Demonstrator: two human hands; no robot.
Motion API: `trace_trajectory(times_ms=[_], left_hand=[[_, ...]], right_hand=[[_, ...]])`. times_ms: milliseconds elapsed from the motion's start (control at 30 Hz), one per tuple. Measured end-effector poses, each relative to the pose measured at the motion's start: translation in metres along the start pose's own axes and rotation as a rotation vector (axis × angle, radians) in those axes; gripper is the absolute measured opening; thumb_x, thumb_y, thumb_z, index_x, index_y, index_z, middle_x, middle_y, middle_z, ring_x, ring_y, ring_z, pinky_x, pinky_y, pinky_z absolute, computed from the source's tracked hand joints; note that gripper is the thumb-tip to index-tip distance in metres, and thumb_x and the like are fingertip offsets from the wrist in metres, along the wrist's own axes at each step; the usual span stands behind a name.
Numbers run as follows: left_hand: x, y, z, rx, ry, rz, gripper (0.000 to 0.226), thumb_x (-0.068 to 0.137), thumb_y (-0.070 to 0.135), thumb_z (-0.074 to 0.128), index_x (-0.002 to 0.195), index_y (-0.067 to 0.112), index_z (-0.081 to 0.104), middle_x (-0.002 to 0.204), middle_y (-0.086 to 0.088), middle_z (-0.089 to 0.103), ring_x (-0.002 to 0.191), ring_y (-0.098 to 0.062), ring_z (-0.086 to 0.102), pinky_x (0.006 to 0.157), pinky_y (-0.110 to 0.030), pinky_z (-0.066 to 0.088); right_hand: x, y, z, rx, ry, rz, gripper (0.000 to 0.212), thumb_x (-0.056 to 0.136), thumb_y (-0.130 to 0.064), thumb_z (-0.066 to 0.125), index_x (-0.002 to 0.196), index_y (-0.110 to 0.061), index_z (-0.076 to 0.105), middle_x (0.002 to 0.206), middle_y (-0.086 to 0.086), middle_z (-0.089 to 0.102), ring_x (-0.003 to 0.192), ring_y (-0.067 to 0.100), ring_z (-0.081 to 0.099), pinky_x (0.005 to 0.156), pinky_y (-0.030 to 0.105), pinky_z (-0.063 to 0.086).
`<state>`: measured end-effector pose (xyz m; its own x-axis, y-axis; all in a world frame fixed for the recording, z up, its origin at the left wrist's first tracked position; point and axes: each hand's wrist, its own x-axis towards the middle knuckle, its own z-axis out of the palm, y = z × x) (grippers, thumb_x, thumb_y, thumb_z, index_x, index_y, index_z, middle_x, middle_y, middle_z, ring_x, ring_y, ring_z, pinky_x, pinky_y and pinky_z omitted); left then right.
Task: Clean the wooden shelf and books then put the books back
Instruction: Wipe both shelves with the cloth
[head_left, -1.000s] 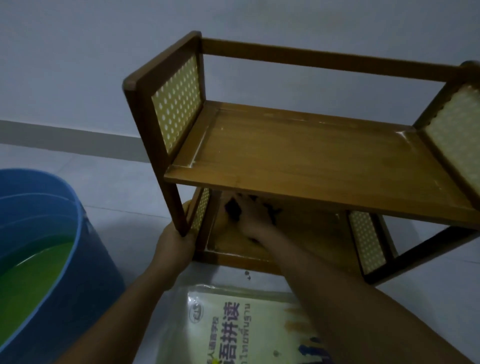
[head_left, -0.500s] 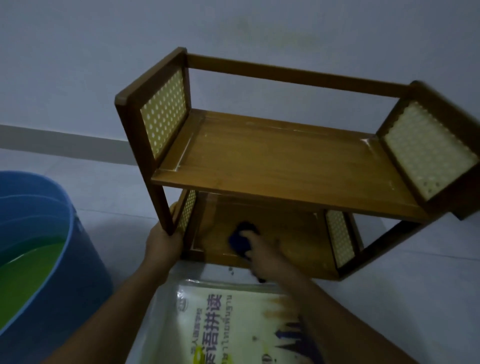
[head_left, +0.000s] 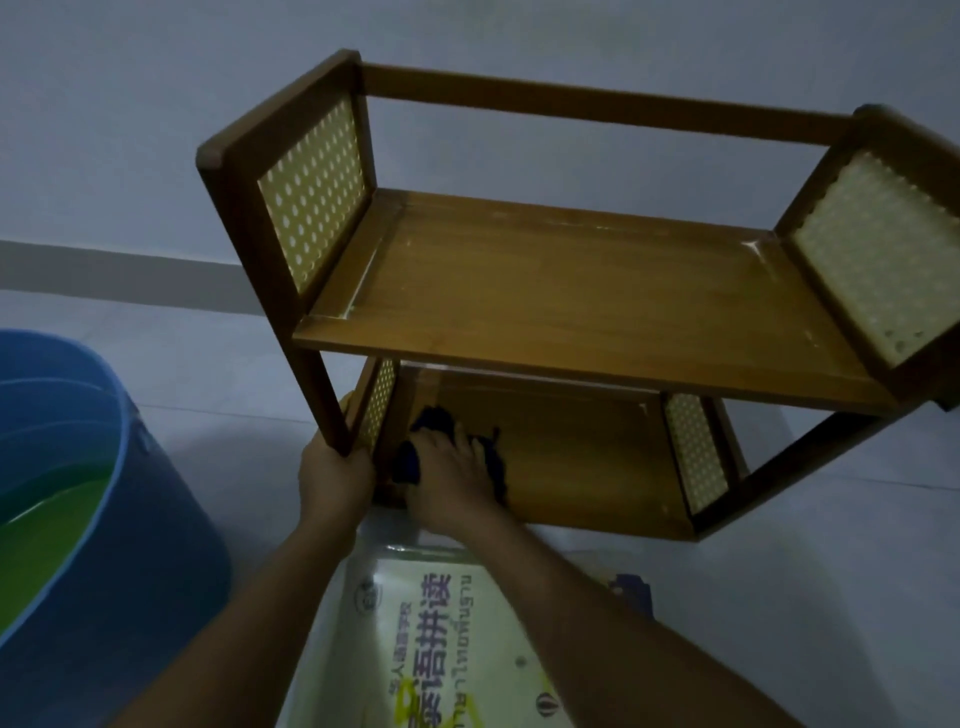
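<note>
wooden shelf (head_left: 571, 291), perforated side panels (head_left: 311, 192)

Dim room: pale wall (head_left: 156, 104), light tiled floor (head_left: 831, 597).

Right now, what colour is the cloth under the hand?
Dark blue. The cloth shows in the head view, pressed under the right hand on the shelf's lower board.

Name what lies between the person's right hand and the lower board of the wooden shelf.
A dark blue cloth lies between the right hand and the lower board, pressed flat near its left end, in the head view.
</note>
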<state>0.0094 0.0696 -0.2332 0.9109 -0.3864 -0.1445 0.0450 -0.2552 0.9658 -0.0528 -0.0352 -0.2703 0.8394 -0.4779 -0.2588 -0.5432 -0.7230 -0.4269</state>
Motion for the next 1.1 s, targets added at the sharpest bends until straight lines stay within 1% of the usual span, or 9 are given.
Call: trace_trajectory(times_ms=[100,200,300,433,600,767,867,1000,1100], left_hand=[[0.002,-0.001,0.001,-0.003,0.001,-0.037,0.039,0.096,0.001,0.042,0.107,0.035,0.056,0.089,0.001,0.064,0.082,-0.015,0.061,0.06,-0.027,0.046],[0.005,-0.004,-0.002,0.017,-0.032,-0.06,0.036,0.098,0.006,0.043,0.111,0.037,0.055,0.093,0.002,0.065,0.085,-0.015,0.061,0.063,-0.03,0.048],[0.007,-0.005,-0.004,0.025,-0.076,-0.053,0.036,0.099,0.007,0.043,0.115,0.036,0.057,0.095,0.002,0.066,0.087,-0.016,0.062,0.068,-0.033,0.052],[0.007,-0.009,-0.007,0.03,-0.132,-0.049,0.032,0.1,0.009,0.043,0.114,0.033,0.058,0.101,-0.001,0.067,0.093,-0.017,0.064,0.077,-0.038,0.055],[0.011,-0.012,-0.008,0.053,-0.111,-0.04,0.032,0.099,0.009,0.045,0.118,0.031,0.058,0.103,-0.004,0.068,0.093,-0.019,0.064,0.082,-0.044,0.056],[0.008,-0.013,-0.002,0.04,-0.015,-0.009,0.034,0.093,0.01,0.054,0.119,0.029,0.062,0.097,-0.003,0.07,0.09,-0.021,0.065,0.078,-0.041,0.058],[0.01,-0.016,-0.004,0.064,0.012,-0.017,0.054,0.086,-0.005,0.048,0.127,0.028,0.059,0.097,-0.006,0.069,0.089,-0.024,0.064,0.074,-0.038,0.056],[0.01,-0.017,-0.006,0.1,-0.053,-0.042,0.053,0.09,-0.002,0.044,0.131,0.03,0.055,0.1,-0.006,0.067,0.091,-0.025,0.063,0.064,-0.032,0.05],[0.008,-0.015,-0.005,0.107,-0.062,-0.034,0.047,0.094,0.005,0.045,0.132,0.031,0.054,0.099,-0.005,0.067,0.089,-0.024,0.062,0.06,-0.03,0.047]], right_hand=[[-0.001,0.037,-0.021,-0.065,0.053,-0.069,0.055,0.093,-0.028,0.057,0.143,-0.025,0.037,0.147,0.008,0.043,0.136,0.032,0.035,0.111,0.047,0.028],[-0.018,0.12,-0.036,-0.046,0.233,0.219,0.053,0.096,-0.019,0.051,0.146,-0.024,0.033,0.139,0.014,0.049,0.109,0.029,0.058,0.089,0.041,0.047],[-0.031,0.176,-0.046,0.111,0.487,0.517,0.05,0.098,-0.011,0.042,0.147,-0.008,0.03,0.143,0.021,0.043,0.12,0.036,0.05,0.1,0.046,0.043],[0.021,0.125,-0.042,0.164,0.473,0.699,0.05,0.096,-0.009,0.044,0.144,-0.01,0.03,0.145,0.017,0.039,0.127,0.039,0.043,0.102,0.053,0.041],[0.076,0.013,-0.016,0.126,0.25,0.314,0.041,0.094,-0.008,0.048,0.133,-0.021,0.043,0.144,0.007,0.039,0.134,0.034,0.033,0.106,0.052,0.037],[0.042,-0.03,0.019,0.126,0.097,0.05,0.029,0.085,-0.018,0.058,0.114,-0.02,0.052,0.125,0.009,0.051,0.12,0.037,0.046,0.1,0.054,0.041],[-0.005,-0.024,0.025,0.118,0.033,-0.077,0.046,0.088,-0.008,0.053,0.13,-0.021,0.041,0.137,0.008,0.043,0.127,0.034,0.038,0.106,0.049,0.034],[-0.017,0.045,-0.01,0.128,-0.024,-0.045,0.057,0.086,-0.003,0.056,0.135,-0.027,0.039,0.132,0.012,0.049,0.111,0.033,0.056,0.088,0.046,0.051],[-0.049,0.14,-0.039,0.133,0.081,0.237,0.053,0.09,-0.002,0.051,0.126,-0.039,0.037,0.112,0.006,0.054,0.089,0.017,0.058,0.086,0.045,0.053]])
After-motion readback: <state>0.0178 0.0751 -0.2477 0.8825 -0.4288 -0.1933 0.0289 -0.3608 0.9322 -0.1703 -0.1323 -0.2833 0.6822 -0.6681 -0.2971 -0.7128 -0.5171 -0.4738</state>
